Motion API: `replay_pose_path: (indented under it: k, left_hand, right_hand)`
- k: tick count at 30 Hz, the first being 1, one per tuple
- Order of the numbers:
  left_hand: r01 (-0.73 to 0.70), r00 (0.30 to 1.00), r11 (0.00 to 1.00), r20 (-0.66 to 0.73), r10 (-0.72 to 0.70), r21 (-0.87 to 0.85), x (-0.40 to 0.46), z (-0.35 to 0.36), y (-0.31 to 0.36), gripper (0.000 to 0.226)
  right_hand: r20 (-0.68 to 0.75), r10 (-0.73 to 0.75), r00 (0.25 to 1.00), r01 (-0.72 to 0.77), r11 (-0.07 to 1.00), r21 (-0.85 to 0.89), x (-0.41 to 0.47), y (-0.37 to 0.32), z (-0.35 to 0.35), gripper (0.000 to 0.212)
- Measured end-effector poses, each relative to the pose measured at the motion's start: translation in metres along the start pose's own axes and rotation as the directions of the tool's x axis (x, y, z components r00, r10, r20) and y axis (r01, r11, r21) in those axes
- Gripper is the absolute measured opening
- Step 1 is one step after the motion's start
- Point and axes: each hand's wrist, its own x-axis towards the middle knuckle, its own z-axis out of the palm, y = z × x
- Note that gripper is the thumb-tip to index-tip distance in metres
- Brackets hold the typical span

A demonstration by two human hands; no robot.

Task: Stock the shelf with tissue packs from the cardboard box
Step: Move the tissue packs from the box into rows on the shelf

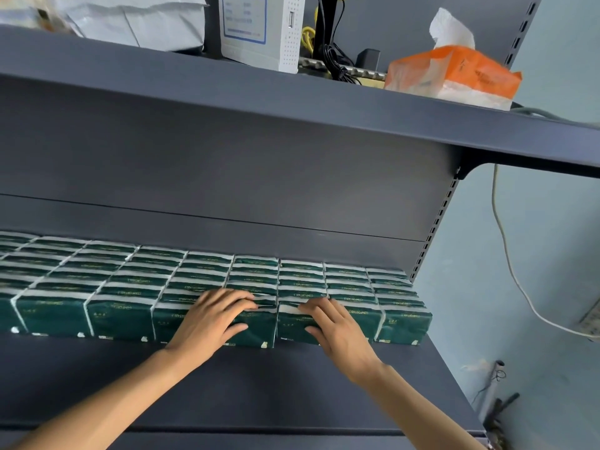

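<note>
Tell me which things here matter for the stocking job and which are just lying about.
Part of the job:
green tissue packs
shelf
left hand
right hand

Lying about:
orange tissue pack
white box
black cables
grey bag
white cord

Tissue packs (201, 280) fill the far half of the shelf (259, 384) in rows; both hands rest on the near row, left hand (207, 319) beside right hand (337, 326).
</note>
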Motion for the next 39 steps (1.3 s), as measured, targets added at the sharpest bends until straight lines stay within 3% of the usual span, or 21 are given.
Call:
replay_pose_path:
  k: [7, 12, 15, 28, 32, 39]
  left_hand:
    - [0.023, 0.999, 1.0, 0.022, -0.023, 0.003, 0.002, 0.001, 0.001, 0.042]
    - [0.044, 0.999, 0.999, 0.029, -0.044, -0.001, 0.002, 0.0, 0.004, 0.04]
    - [0.059, 0.998, 0.998, 0.028, -0.059, 0.007, 0.002, 0.0, 0.006, 0.037]
    - [0.057, 0.997, 0.998, 0.051, -0.058, 0.013, 0.004, -0.007, 0.01, 0.033]
    - [0.072, 0.995, 0.996, 0.062, -0.075, 0.051, 0.0, -0.02, 0.015, 0.05]
    - [0.228, 0.973, 0.972, 0.048, -0.226, -0.056, -0.034, -0.057, 0.004, 0.054]
  right_hand:
    - [0.005, -0.017, 1.0, 0.017, 1.0, 0.002, 0.003, 0.008, 0.016, 0.037]
    - [0.033, -0.022, 0.999, 0.028, 0.983, -0.18, -0.002, 0.017, 0.029, 0.05]
    - [0.027, -0.005, 1.0, 0.01, 0.981, -0.191, -0.002, 0.019, 0.031, 0.053]
    - [0.067, -0.033, 0.997, 0.038, 0.996, -0.078, -0.001, 0.022, 0.019, 0.043]
    - [0.01, -0.061, 0.998, 0.062, 0.997, -0.035, 0.01, 0.021, 0.005, 0.039]
    - [-0.041, -0.113, 0.993, 0.116, 0.99, 0.076, 0.05, -0.003, 0.006, 0.039]
